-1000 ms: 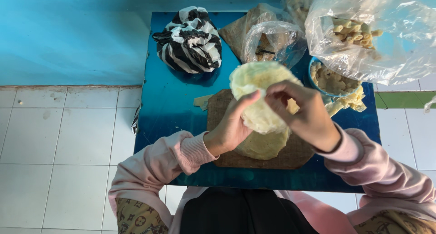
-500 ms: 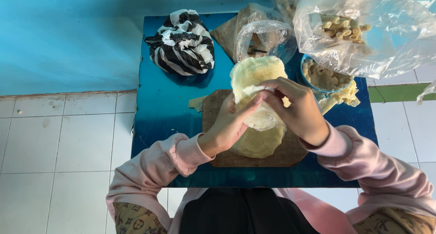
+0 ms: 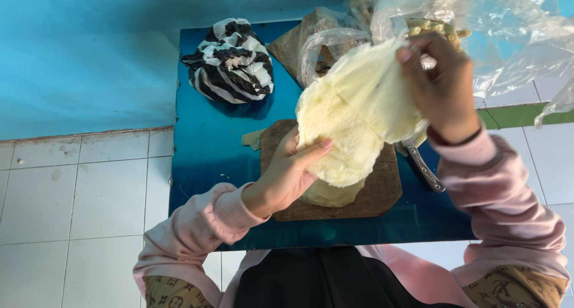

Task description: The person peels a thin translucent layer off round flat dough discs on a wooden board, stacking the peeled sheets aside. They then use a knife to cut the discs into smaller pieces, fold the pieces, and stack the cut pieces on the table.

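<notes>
Both hands (image 3: pixel 287 173) (image 3: pixel 439 87) gripping a pale thin sheet (image 3: pixel 359 116), clear plastic bag (image 3: pixel 502 33) of pale pieces behind.

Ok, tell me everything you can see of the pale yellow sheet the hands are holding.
The pale yellow sheet looks soft, fibrous and thin, roughly oval, with a faint crease. It is held tilted above the brown cutting board. The left hand grips its lower edge, thumb on its face; the right hand pinches the upper corner. A similar piece lies on the board beneath.
</notes>
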The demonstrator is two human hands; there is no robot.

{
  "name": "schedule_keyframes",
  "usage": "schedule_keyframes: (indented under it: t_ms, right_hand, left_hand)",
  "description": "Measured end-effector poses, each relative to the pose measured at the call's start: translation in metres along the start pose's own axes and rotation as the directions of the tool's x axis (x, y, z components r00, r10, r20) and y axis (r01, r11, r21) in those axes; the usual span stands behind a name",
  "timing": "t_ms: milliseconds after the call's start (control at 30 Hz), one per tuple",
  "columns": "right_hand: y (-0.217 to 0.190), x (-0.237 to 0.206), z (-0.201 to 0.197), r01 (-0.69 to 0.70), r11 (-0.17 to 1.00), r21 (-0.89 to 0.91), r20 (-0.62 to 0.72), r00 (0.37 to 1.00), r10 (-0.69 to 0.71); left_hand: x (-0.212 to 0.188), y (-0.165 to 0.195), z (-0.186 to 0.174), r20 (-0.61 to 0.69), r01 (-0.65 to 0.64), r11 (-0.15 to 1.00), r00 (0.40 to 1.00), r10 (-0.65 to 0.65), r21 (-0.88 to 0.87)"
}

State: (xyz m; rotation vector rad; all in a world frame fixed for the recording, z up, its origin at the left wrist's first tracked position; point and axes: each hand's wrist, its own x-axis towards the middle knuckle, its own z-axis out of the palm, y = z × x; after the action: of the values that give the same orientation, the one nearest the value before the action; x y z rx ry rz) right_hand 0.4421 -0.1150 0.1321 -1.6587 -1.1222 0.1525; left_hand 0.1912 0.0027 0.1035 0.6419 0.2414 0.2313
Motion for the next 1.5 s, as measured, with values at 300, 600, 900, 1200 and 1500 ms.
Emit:
schedule_keyframes:
  t_ms: [300,600,900,1200,1500]
  right_hand:
    - [0.003,0.016,-0.051,-0.027,0.999,0.034,-0.042,0.999,0.028]
    - [0.022,0.024,-0.061,0.058,0.998,0.037,0.064,0.996,-0.06]
    - [0.019,0.025,0.006,-0.021,1.0,-0.007,0.225,0.974,0.022]
    - [0.002,0.017,0.039,0.056,0.998,-0.041,0.385,0.922,-0.036]
    - [-0.012,-0.02,0.07,-0.01,0.971,0.237,0.519,0.846,-0.118]
  left_hand:
    - [-0.021,0.038,0.022,-0.07,-0.002,0.993,0.998,0.01,0.119]
    - [-0.047,0.056,0.0,-0.36,0.129,0.986,0.929,-0.084,0.103]
    - [-0.06,0.064,-0.057,-0.415,0.018,0.992,0.909,0.037,0.127]
    - [-0.091,0.077,-0.066,-0.414,-0.025,0.995,0.908,0.065,0.1]
    - [-0.112,0.1,-0.075,-0.393,-0.153,0.982,0.901,0.185,0.113]
